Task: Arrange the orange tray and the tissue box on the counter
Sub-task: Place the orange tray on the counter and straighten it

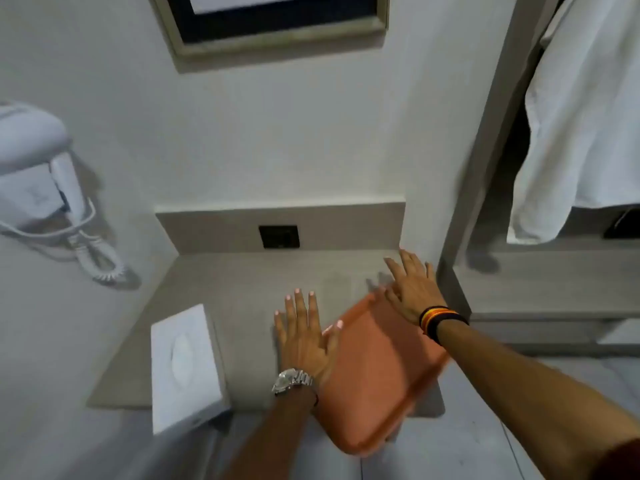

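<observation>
On counter (pixel 242 282), hands (pixel 304 337) spread flat — orange tray (pixel 374 375).

Motion blur smears the orange tray (pixel 374 375); right hand (pixel 412 289) hides its far corner.

This looks like a hotel room's dressing corner. A white wall-mounted hair dryer (pixel 52 174) with a coiled cord hangs at the left, a white robe (pixel 585 133) hangs in an open wardrobe niche at the right, and a small grey worktop (pixel 242 289) carries a tissue box (pixel 187 365) below a framed picture (pixel 277 26).
</observation>
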`<control>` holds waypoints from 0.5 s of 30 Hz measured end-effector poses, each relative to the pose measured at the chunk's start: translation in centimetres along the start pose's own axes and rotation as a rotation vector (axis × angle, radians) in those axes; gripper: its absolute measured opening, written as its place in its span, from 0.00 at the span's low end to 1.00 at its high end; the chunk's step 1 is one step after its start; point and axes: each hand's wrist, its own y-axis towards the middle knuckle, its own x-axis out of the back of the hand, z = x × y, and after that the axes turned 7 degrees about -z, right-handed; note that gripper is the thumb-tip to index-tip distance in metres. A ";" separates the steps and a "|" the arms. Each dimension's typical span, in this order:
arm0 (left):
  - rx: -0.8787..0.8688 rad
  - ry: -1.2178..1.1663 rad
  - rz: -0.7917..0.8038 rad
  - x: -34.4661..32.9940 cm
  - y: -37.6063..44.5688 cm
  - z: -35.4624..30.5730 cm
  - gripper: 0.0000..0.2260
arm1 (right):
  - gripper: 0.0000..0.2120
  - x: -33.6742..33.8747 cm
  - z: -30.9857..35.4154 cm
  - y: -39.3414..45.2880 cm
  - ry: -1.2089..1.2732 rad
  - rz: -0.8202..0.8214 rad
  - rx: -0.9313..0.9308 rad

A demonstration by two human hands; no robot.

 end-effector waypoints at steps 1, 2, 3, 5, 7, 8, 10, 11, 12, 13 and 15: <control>0.082 -0.024 0.048 -0.8 -1.1 -0.7 0.37 | 0.31 -0.7 -0.8 -0.7 0.003 0.068 -0.042; 0.168 -0.062 0.058 -1.6 -2.1 -1.4 0.37 | 0.31 -1.3 -1.6 -1.2 0.032 0.107 -0.074; 0.275 -0.102 0.071 -2.2 -3.4 -2.0 0.37 | 0.30 -2.1 -2.5 -1.8 0.054 0.144 -0.115; 0.503 -0.251 0.079 -3.2 -5.5 -3.5 0.39 | 0.30 -3.5 -4.0 -3.1 0.075 0.209 -0.185; 0.682 -0.372 0.083 -3.4 -6.4 -4.8 0.41 | 0.31 -4.3 -5.1 -3.8 0.087 0.240 -0.223; 0.738 -0.404 0.093 -3.3 -6.4 -5.2 0.40 | 0.31 -4.4 -5.4 -4.0 0.101 0.239 -0.236; 0.831 -0.439 0.121 -3.1 -6.4 -5.8 0.37 | 0.30 -4.8 -5.9 -4.1 0.138 0.245 -0.268; 0.866 -0.450 0.137 -2.9 -6.1 -6.0 0.37 | 0.30 -4.9 -5.9 -4.1 0.156 0.244 -0.283; 0.896 -0.461 0.159 -2.6 -5.9 -6.0 0.37 | 0.30 -5.0 -5.8 -4.2 0.176 0.244 -0.302; 0.920 -0.474 0.169 -2.4 -5.5 -6.0 0.38 | 0.30 -5.1 -5.8 -4.0 0.199 0.243 -0.332; 0.963 -0.493 0.173 -2.2 -4.7 -5.8 0.39 | 0.28 -5.0 -5.8 -3.7 0.258 0.239 -0.407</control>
